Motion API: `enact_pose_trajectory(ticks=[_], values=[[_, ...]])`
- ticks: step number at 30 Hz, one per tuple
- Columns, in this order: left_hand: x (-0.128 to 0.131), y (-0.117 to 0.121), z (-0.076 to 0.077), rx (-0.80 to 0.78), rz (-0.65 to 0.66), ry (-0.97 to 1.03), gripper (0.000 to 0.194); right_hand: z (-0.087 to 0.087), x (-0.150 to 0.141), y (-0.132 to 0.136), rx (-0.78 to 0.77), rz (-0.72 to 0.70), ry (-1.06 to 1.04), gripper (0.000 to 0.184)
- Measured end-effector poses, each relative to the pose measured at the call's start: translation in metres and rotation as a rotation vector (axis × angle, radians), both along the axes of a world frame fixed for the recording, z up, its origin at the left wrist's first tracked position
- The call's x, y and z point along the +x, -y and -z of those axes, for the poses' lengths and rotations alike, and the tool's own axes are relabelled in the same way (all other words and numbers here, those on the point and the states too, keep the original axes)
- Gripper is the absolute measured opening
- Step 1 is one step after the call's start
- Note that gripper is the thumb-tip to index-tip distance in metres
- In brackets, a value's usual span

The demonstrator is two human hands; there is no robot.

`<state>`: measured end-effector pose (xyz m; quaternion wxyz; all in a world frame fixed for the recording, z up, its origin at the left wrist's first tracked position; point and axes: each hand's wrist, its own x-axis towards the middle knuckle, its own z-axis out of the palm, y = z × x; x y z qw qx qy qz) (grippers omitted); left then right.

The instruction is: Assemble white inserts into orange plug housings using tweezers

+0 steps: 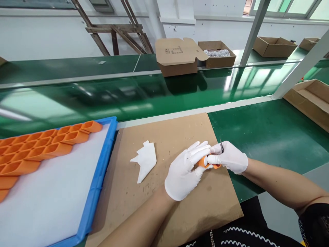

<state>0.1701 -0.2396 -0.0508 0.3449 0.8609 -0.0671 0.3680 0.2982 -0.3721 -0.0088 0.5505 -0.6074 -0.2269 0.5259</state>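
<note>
Both hands wear white gloves and meet over a cardboard sheet [159, 219]. My left hand [185, 171] is closed around a small orange piece [202, 162], mostly hidden by the fingers. My right hand [231, 157] touches the same piece from the right with its fingertips. A thin, dark, pointed metal tool [221, 146] sticks up from the right hand's closed fingers; its other end is hidden, so its exact kind cannot be made out. Left of the hands, a jagged white scrap [147, 162] lies flat on the cardboard.
At left, a blue tray [96, 192] holds rows of hollow orange parts [38, 147] on a white liner. Beyond runs a glossy green belt [138, 99]. An open-lidded carton [177, 67] and a box [221, 61] of white pieces stand behind it. Another carton [311, 103] sits at right, beside a white post [300, 68].
</note>
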Motion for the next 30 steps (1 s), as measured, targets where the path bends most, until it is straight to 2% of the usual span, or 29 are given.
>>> enact_pose_trajectory(ticks=[4,8,11,14,17,21,25,28,30], values=[[-0.001,0.003,0.005,-0.182,-0.086,-0.086,0.043,0.013,0.007,0.002,-0.061,0.019,-0.078,0.046],[-0.001,0.007,0.010,-0.306,-0.166,-0.047,0.048,0.013,0.007,0.002,-0.086,0.066,-0.130,0.054],[-0.001,0.009,0.012,-0.318,-0.141,0.013,0.058,0.007,0.002,0.000,-0.067,0.043,-0.199,0.053],[-0.001,0.010,0.011,-0.315,-0.060,0.078,0.072,0.007,-0.003,-0.003,-0.068,-0.020,-0.319,0.037],[-0.002,0.012,0.007,-0.286,-0.021,0.084,0.075,0.014,-0.005,-0.005,-0.092,-0.060,-0.416,0.026],[-0.003,0.015,0.002,-0.221,-0.006,0.068,0.075,0.027,-0.007,-0.006,-0.089,-0.111,-0.474,0.031],[-0.004,0.013,-0.002,-0.124,-0.049,0.101,0.076,0.027,-0.007,-0.004,-0.105,-0.089,-0.373,0.037],[-0.004,0.006,-0.004,-0.040,-0.163,0.079,0.067,0.017,-0.005,-0.002,-0.113,-0.010,-0.155,0.036],[-0.003,0.000,-0.003,0.024,-0.233,0.058,0.055,0.007,-0.002,-0.001,-0.082,-0.026,0.032,0.043]])
